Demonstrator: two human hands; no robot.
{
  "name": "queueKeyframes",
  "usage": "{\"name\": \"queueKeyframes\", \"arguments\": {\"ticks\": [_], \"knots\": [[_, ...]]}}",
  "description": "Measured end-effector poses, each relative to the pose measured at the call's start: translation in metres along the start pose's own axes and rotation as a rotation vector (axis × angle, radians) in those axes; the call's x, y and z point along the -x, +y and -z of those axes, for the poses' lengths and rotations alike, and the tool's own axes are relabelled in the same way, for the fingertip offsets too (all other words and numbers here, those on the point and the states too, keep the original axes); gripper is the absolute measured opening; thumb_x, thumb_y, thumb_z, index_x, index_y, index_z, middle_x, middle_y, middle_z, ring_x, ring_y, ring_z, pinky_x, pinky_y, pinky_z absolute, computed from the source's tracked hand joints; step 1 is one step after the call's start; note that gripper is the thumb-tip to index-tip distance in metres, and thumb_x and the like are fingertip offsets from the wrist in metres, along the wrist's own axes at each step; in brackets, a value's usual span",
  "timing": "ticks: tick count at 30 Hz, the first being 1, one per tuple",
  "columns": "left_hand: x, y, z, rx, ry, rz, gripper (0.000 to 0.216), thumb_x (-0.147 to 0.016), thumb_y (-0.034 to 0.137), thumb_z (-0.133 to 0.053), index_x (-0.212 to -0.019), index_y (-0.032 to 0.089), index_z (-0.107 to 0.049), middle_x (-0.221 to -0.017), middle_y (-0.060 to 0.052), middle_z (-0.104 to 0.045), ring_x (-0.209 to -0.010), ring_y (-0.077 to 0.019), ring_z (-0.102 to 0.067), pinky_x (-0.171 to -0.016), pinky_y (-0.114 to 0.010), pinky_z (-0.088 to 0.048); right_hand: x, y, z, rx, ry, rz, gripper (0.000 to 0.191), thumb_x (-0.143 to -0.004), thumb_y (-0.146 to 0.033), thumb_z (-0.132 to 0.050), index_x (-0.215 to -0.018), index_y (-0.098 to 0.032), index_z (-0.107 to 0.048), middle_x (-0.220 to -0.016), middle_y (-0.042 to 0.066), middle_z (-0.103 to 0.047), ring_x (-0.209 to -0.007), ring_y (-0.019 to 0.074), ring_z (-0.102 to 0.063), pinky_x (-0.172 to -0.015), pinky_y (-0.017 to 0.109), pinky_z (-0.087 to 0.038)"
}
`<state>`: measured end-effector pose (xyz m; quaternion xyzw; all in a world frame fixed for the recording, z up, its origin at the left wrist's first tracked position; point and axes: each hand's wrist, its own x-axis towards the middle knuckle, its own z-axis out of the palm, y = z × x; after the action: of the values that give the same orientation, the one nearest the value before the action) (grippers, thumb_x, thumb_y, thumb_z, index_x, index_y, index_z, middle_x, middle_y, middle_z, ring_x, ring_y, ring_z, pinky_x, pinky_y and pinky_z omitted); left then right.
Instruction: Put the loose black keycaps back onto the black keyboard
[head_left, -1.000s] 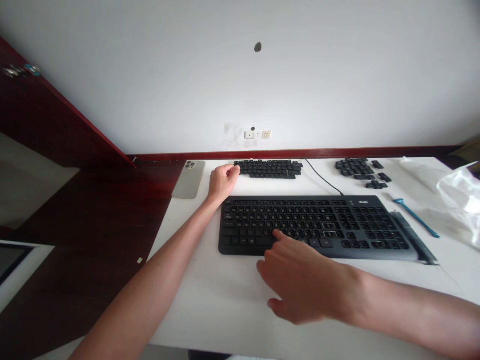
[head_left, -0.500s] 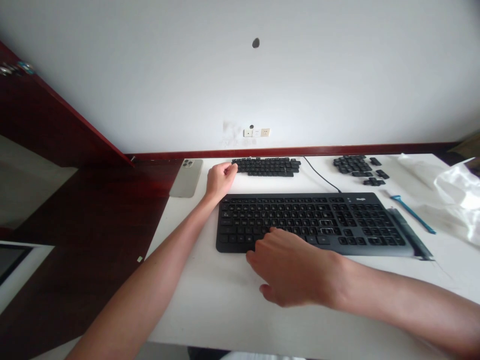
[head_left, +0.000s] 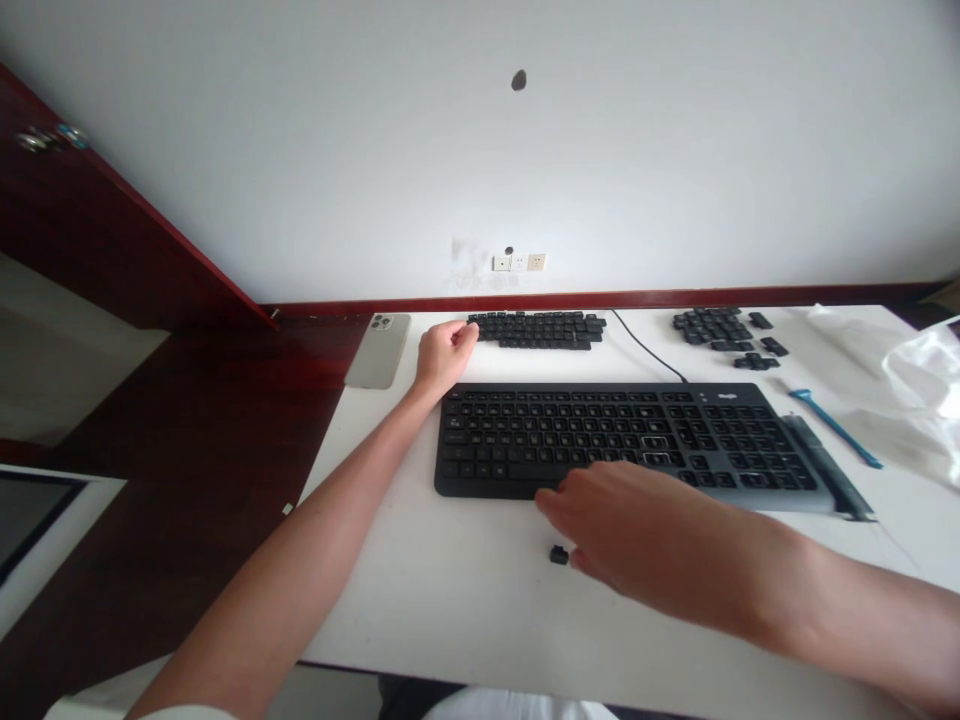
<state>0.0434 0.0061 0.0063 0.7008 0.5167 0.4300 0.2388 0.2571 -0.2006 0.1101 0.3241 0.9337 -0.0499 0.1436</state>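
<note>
A black keyboard (head_left: 480,490) lies across the white table, with many bare key sockets on its middle and right side. My right hand (head_left: 637,535) is over its front edge, thumb and forefinger apart. A single black keycap (head_left: 559,554) lies on the table just left of that thumb; whether they touch I cannot tell. Behind the keyboard's left corner, my left hand (head_left: 445,355) is closed, its fingertips at the left end of several rows of loose keycaps (head_left: 544,330). Whatever sits between those fingertips is hidden.
A phone (head_left: 379,350) lies at the back left edge. More loose keycaps (head_left: 711,326) sit at the back right, by the keyboard cable (head_left: 649,355). On the right are a blue stick-like tool (head_left: 836,428) and a white plastic bag (head_left: 926,370). The wall (head_left: 375,150) stands behind.
My right hand has drawn back to the right, off the keyboard's lower keys, and a keycap now shows on the table beside it. My left hand stays at the keycap rows. The view has shifted slightly.
</note>
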Motion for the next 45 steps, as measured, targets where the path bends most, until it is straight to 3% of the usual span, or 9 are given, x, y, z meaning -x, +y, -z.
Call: {"name": "queueKeyframes", "arguments": {"ticks": [4, 7, 10, 13, 15, 20, 29, 35, 45], "knots": [[0.001, 0.001, 0.001, 0.014, -0.004, -0.001, 0.048, -0.094, 0.039, -0.056, -0.061, 0.021, -0.025, -0.057, 0.003, -0.025, -0.058, -0.0121, -0.028, -0.058, -0.031, -0.020, -0.003, -0.022, -0.019, 0.025, 0.037, 0.086, 0.022, -0.081, -0.002, -0.069, -0.092, -0.020, -0.069, -0.090, 0.008, -0.070, -0.070, 0.0250, -0.062, -0.060, 0.038, -0.037], [0.001, 0.003, 0.002, 0.012, -0.003, -0.002, 0.047, -0.094, 0.039, -0.055, -0.062, 0.022, -0.025, -0.057, 0.003, -0.025, -0.058, -0.0124, -0.028, -0.058, -0.032, -0.020, -0.010, -0.016, -0.012, 0.005, -0.034, 0.119, 0.027, -0.080, 0.005, -0.063, -0.088, -0.020, -0.069, -0.089, 0.007, -0.071, -0.069, 0.0230, -0.062, -0.061, 0.037, -0.038], [0.001, 0.003, 0.002, -0.008, 0.003, 0.001, 0.047, -0.094, 0.040, -0.055, -0.062, 0.022, -0.026, -0.058, 0.003, -0.025, -0.059, -0.0125, -0.028, -0.058, -0.032, -0.020, -0.022, 0.012, 0.008, -0.143, -0.014, 0.091, 0.024, -0.088, 0.002, -0.058, -0.092, -0.019, -0.070, -0.087, 0.006, -0.072, -0.073, 0.0220, -0.067, -0.063, 0.035, -0.040], [0.000, 0.003, 0.001, -0.020, 0.003, -0.016, 0.047, -0.094, 0.040, -0.054, -0.062, 0.021, -0.026, -0.059, 0.003, -0.025, -0.059, -0.0123, -0.028, -0.059, -0.031, -0.020, -0.035, 0.052, 0.021, -0.429, -0.043, -0.148, 0.017, -0.098, -0.016, -0.057, -0.098, -0.022, -0.073, -0.085, 0.003, -0.074, -0.064, 0.0171, -0.066, -0.057, 0.030, -0.039], [0.000, 0.002, 0.001, -0.025, 0.000, -0.017, 0.046, -0.094, 0.039, -0.054, -0.062, 0.021, -0.026, -0.059, 0.003, -0.024, -0.059, -0.0122, -0.028, -0.059, -0.031, -0.020, -0.043, 0.075, 0.022, -0.478, 0.006, -0.260, 0.013, -0.097, -0.023, -0.061, -0.101, -0.023, -0.074, -0.089, 0.004, -0.076, -0.070, 0.0186, -0.068, -0.058, 0.029, -0.041], [0.000, 0.000, 0.000, -0.029, -0.001, -0.003, 0.045, -0.094, 0.040, -0.054, -0.063, 0.021, -0.026, -0.060, 0.004, -0.025, -0.060, -0.0120, -0.027, -0.059, -0.030, -0.020, -0.054, 0.102, 0.010, -0.636, -0.013, -0.282, 0.016, -0.095, -0.025, -0.061, -0.096, -0.020, -0.076, -0.084, 0.005, -0.077, -0.068, 0.0174, -0.070, -0.064, 0.028, -0.048], [0.000, 0.002, 0.001, -0.023, -0.002, 0.000, 0.048, -0.095, 0.041, -0.055, -0.062, 0.021, -0.025, -0.058, 0.004, -0.024, -0.059, -0.0126, -0.027, -0.058, -0.031, -0.020, -0.041, 0.109, 0.012, -0.511, 0.146, -0.207, 0.019, -0.096, -0.022, -0.060, -0.099, -0.023, -0.079, -0.096, 0.004, -0.079, -0.083, 0.0195, -0.072, -0.070, 0.030, -0.051], [0.000, 0.001, 0.001, -0.033, -0.006, -0.001, 0.047, -0.094, 0.041, -0.054, -0.062, 0.021, -0.026, -0.059, 0.004, -0.025, -0.060, -0.0126, -0.027, -0.059, -0.030, -0.020, -0.041, 0.099, 0.013, -0.486, 0.152, -0.182, 0.018, -0.095, -0.018, -0.065, -0.106, -0.023, -0.079, -0.105, 0.004, -0.079, -0.092, 0.0212, -0.073, -0.079, 0.032, -0.053], [0.000, 0.001, 0.001, -0.034, 0.001, -0.024, 0.047, -0.095, 0.041, -0.053, -0.062, 0.021, -0.026, -0.058, 0.004, -0.026, -0.059, -0.0124, -0.028, -0.059, -0.031, -0.019, -0.047, 0.086, 0.010, -0.458, 0.164, -0.163, 0.019, -0.091, -0.009, -0.064, -0.099, -0.022, -0.076, -0.098, 0.004, -0.077, -0.086, 0.0206, -0.071, -0.075, 0.031, -0.050]]}}
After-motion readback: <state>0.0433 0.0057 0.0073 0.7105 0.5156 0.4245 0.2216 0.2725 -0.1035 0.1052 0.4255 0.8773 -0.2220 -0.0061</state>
